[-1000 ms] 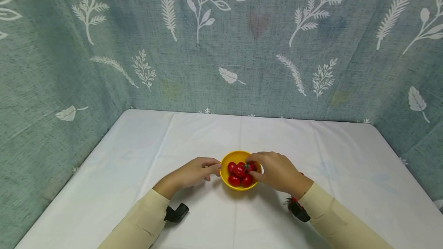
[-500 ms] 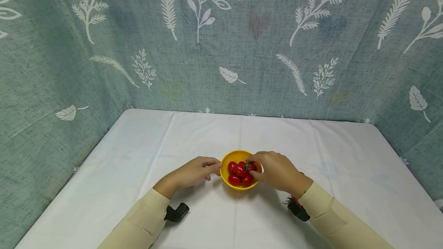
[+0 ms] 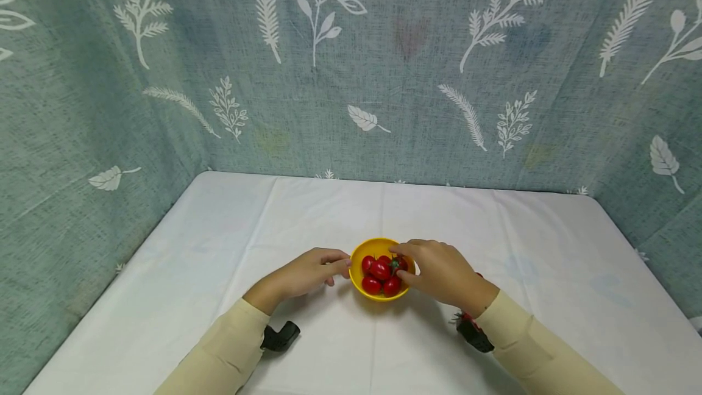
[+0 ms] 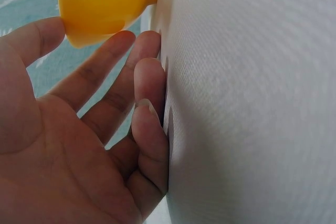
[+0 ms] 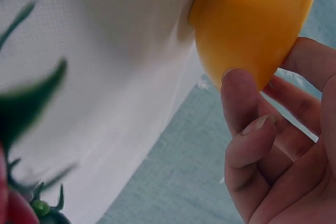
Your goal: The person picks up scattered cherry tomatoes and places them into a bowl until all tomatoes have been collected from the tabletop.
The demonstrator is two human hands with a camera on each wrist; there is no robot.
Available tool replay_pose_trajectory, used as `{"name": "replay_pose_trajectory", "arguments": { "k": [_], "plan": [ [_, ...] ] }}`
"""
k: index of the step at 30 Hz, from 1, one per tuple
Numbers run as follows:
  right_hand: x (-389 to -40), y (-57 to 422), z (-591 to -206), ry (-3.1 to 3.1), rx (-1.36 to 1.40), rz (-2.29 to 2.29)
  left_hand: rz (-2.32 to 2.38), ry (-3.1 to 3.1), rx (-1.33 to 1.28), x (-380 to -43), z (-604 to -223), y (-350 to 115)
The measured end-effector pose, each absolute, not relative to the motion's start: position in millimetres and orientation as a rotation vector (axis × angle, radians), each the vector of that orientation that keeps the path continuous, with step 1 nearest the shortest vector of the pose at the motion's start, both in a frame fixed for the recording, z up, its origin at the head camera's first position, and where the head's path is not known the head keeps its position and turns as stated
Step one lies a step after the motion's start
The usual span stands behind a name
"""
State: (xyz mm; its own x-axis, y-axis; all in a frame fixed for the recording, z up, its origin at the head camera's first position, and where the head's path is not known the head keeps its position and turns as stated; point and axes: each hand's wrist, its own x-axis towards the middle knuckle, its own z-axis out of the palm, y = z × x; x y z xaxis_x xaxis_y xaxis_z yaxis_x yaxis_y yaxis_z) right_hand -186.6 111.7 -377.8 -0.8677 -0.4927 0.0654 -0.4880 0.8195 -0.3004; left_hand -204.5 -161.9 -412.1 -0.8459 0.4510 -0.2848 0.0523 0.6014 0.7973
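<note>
Near the middle of the table, a small yellow bowl (image 3: 381,299) holds several red cherry tomatoes (image 3: 380,270). My left hand (image 3: 307,273) is at the bowl's left side, fingers loosely extended; in the left wrist view its thumb (image 4: 50,32) and fingertips touch the outside of the bowl. My right hand (image 3: 441,270) reaches over the right rim, thumb and index finger around a green-stemmed cherry tomato (image 3: 403,263) inside. The right wrist view shows its other fingers (image 5: 240,98) curled against the outer wall, while the tomato is hidden behind the bowl.
More red tomatoes (image 3: 466,317) with green tops lie on the white tablecloth (image 3: 307,212), partly hidden under the right wrist. Green tops (image 5: 23,111) loom close in the right wrist view. A patterned fabric curtain (image 3: 329,133) surrounds the table's back and sides.
The stemmed tomato has turned slightly between my right fingers, its green top shifting a little to the right. The left hand and bowl have barely moved.
</note>
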Motion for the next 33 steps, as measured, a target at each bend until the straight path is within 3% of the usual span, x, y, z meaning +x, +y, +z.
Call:
{"name": "replay_pose_trajectory", "arguments": {
  "k": [16, 33],
  "plan": [
    [-165, 134, -372, 3.13, -1.008, -0.536, 1.16, 2.366, 0.406, -205, -413, -163],
    [-135, 171, -380, 3.186, -0.906, -0.516, 1.142, 2.361, 0.371, -207, -413, -163]
  ]
}}
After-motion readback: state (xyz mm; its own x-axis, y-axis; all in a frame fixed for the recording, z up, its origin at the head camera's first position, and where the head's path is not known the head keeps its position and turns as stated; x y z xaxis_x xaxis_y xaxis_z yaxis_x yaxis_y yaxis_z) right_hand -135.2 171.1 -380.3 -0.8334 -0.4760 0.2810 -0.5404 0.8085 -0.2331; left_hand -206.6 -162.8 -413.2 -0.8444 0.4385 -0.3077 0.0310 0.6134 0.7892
